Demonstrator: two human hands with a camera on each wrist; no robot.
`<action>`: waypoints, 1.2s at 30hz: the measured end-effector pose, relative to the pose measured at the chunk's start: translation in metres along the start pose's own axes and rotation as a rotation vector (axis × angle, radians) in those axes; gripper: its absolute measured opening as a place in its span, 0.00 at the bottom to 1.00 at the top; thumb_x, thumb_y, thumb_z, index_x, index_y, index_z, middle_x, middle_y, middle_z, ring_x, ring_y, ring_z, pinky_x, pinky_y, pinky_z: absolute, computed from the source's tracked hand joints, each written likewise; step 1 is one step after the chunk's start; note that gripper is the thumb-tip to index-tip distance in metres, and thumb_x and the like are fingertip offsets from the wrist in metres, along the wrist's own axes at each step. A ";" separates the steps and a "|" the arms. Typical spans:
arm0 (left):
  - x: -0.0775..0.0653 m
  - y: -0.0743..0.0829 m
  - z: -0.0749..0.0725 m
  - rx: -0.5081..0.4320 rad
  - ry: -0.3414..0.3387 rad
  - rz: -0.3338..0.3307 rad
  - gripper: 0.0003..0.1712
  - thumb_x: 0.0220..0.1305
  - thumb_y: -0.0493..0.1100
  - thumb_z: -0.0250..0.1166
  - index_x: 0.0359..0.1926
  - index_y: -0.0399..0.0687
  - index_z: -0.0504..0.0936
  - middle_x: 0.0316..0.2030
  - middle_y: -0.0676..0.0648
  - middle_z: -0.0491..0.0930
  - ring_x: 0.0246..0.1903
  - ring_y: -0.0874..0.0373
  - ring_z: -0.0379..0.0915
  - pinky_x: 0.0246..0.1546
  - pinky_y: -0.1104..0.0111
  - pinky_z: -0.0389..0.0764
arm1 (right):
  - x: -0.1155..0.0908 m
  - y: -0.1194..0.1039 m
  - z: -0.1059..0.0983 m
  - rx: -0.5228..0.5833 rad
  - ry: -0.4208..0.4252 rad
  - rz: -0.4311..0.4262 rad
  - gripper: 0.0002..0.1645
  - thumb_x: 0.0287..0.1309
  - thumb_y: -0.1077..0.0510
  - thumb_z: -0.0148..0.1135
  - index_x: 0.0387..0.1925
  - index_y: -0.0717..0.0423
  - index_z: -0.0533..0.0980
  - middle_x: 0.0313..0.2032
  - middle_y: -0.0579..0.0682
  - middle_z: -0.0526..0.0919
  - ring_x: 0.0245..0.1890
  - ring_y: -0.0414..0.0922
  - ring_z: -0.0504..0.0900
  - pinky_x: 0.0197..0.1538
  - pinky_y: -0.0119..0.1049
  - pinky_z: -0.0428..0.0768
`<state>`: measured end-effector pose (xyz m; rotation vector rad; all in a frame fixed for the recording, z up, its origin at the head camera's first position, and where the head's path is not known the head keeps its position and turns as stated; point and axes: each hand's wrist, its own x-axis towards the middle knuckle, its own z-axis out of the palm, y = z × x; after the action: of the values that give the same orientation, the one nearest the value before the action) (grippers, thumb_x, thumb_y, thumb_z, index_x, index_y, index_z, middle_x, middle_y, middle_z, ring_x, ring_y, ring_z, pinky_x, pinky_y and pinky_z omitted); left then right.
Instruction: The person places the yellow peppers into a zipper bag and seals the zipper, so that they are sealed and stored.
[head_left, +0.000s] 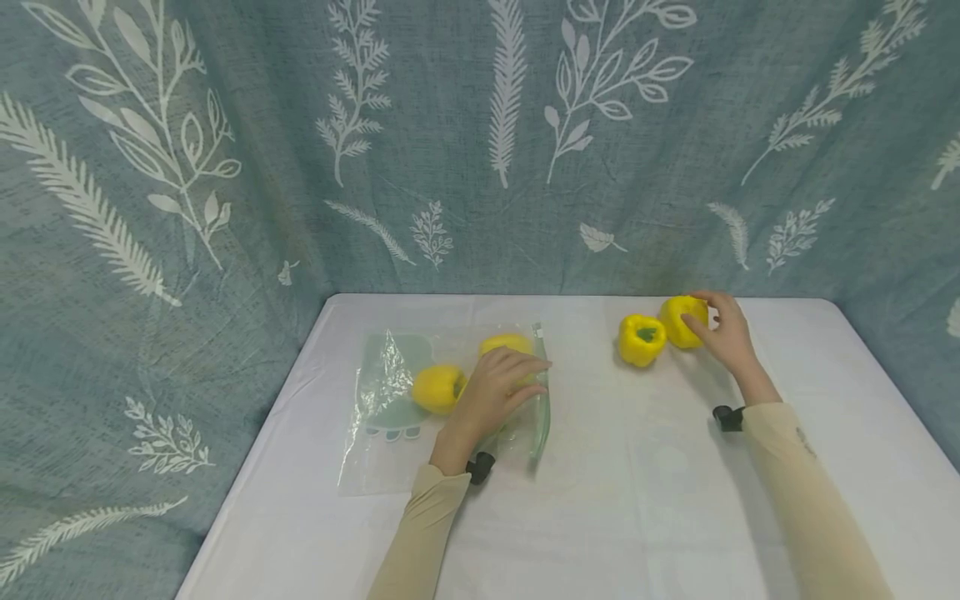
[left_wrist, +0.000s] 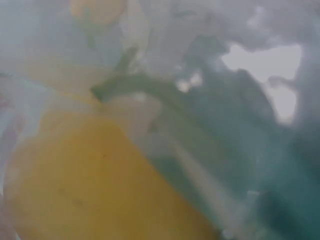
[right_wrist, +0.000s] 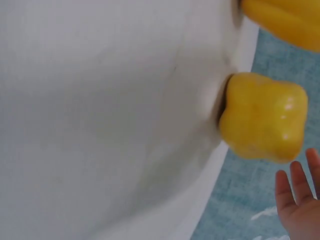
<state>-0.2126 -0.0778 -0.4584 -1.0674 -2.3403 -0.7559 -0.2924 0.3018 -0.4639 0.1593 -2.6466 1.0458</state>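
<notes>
In the head view, a clear bag (head_left: 393, 392) with a green zip edge (head_left: 542, 417) is lying toward the far left corner of the white-covered worktop (head_left: 600, 500), two bagged peppers (head_left: 437, 389) showing yellow inside. The left hand (head_left: 495, 390) is hovering or resting over it, thumb and fingers standing apart; whether it is touching the plastic I cannot tell. Near the far edge, toward the far right corner, the nearer pepper (head_left: 641, 339) and the farther pepper (head_left: 677, 321) are sitting side by side. The right hand (head_left: 723, 333) is lying beside the farther one, its grip widely spread.

In the left wrist view, yellow shapes are showing, blurred, beside green print.

In the right wrist view, straight fingers (right_wrist: 301, 185) are standing just beside the farther pepper, a gap separating both loose peppers.
</notes>
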 end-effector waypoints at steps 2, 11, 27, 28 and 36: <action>0.000 0.000 0.001 0.002 0.001 0.002 0.19 0.59 0.50 0.63 0.51 0.53 0.80 0.46 0.56 0.80 0.47 0.60 0.71 0.60 0.67 0.64 | 0.001 0.003 -0.001 -0.006 -0.021 0.007 0.28 0.62 0.55 0.56 0.60 0.66 0.65 0.57 0.68 0.64 0.57 0.65 0.61 0.55 0.62 0.65; -0.001 0.000 0.002 0.002 -0.009 -0.002 0.19 0.60 0.51 0.62 0.52 0.54 0.79 0.47 0.55 0.80 0.48 0.60 0.71 0.61 0.67 0.63 | 0.015 0.014 -0.002 -0.020 -0.152 0.094 0.40 0.61 0.44 0.56 0.64 0.66 0.59 0.62 0.70 0.58 0.60 0.67 0.58 0.59 0.63 0.62; -0.002 -0.001 0.005 0.017 -0.014 0.001 0.18 0.61 0.51 0.61 0.51 0.54 0.79 0.47 0.56 0.80 0.49 0.60 0.71 0.61 0.68 0.63 | 0.027 0.007 -0.010 -0.064 -0.302 0.136 0.46 0.58 0.38 0.56 0.65 0.66 0.57 0.64 0.70 0.57 0.62 0.67 0.56 0.62 0.62 0.58; -0.002 -0.002 0.005 0.018 -0.014 0.003 0.19 0.60 0.51 0.61 0.51 0.54 0.79 0.48 0.56 0.80 0.49 0.60 0.71 0.61 0.68 0.63 | 0.027 0.006 -0.011 -0.074 -0.308 0.136 0.46 0.58 0.39 0.56 0.65 0.67 0.58 0.64 0.70 0.58 0.62 0.67 0.57 0.62 0.62 0.59; -0.002 -0.003 0.007 0.017 -0.003 0.019 0.18 0.59 0.50 0.62 0.50 0.52 0.80 0.46 0.55 0.80 0.47 0.60 0.71 0.60 0.67 0.65 | 0.028 0.002 -0.020 -0.138 -0.341 0.116 0.41 0.59 0.42 0.57 0.61 0.69 0.62 0.61 0.71 0.61 0.60 0.68 0.60 0.60 0.63 0.62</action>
<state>-0.2144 -0.0761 -0.4657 -1.0822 -2.3316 -0.7269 -0.3148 0.3170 -0.4431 0.1696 -3.0574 0.9360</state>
